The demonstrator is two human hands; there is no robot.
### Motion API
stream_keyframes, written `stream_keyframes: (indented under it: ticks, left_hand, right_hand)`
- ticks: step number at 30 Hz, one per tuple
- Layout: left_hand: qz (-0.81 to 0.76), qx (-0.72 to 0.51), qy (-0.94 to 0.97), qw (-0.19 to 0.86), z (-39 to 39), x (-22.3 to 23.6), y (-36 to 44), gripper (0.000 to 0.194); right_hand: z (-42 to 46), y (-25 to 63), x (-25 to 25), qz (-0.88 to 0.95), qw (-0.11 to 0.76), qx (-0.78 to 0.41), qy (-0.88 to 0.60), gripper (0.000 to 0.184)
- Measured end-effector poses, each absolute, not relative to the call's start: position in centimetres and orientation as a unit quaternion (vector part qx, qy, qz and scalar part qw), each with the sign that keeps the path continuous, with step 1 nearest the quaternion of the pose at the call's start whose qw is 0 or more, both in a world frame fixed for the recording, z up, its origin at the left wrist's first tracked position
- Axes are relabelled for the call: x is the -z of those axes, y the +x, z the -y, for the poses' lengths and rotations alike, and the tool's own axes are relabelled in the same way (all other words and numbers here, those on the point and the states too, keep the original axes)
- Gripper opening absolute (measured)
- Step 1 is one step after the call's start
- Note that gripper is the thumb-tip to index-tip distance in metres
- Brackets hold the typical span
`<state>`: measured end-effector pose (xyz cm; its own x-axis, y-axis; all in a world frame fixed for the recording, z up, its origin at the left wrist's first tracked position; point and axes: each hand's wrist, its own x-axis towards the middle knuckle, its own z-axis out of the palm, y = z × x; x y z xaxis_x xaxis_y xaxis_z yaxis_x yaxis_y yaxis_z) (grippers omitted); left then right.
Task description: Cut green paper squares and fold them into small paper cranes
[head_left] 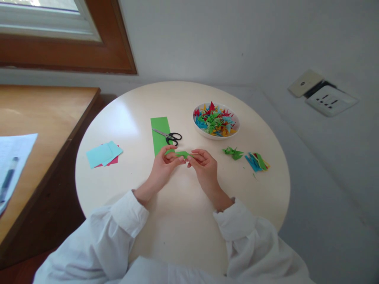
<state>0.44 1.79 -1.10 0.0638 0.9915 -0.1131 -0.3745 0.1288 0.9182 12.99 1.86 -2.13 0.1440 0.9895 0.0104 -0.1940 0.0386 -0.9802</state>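
My left hand [166, 163] and my right hand [203, 165] meet over the middle of a round white table [177, 236]. Pinched between the fingertips of both is a small folded piece of green paper [182, 154]; its far side is partly covered by my fingers. Just beyond my left hand lies a green paper strip [160, 123], and scissors [167, 136] with black handles rest across it. To the right of my right hand sit a few folded green paper cranes [233, 153].
Toward the back right stands a white bowl [217, 137] heaped with colourful paper cranes. A pile of coloured paper scraps [257, 162] lies at the right. Light blue paper squares [102, 154] overlap red paper on the left. Beyond is a wooden desk [53, 106] with a pen [8, 177].
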Motion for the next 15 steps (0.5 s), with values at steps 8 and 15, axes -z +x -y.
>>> stream_keyframes:
  ticks: [8, 15]
  left_hand:
    - [-0.456, -0.524, 0.41, 0.591, -1.9, 1.3, 0.6, 0.018]
    - [-0.463, -0.533, 0.39, 0.591, -2.0, 1.2, 0.6, 0.021]
  right_hand:
    - [-1.8, 12.7, 2.4, 0.414, 0.574, -0.52, -0.478, 0.023]
    - [-1.5, 12.5, 3.3, 0.484, 0.548, -0.503, -0.461, 0.02]
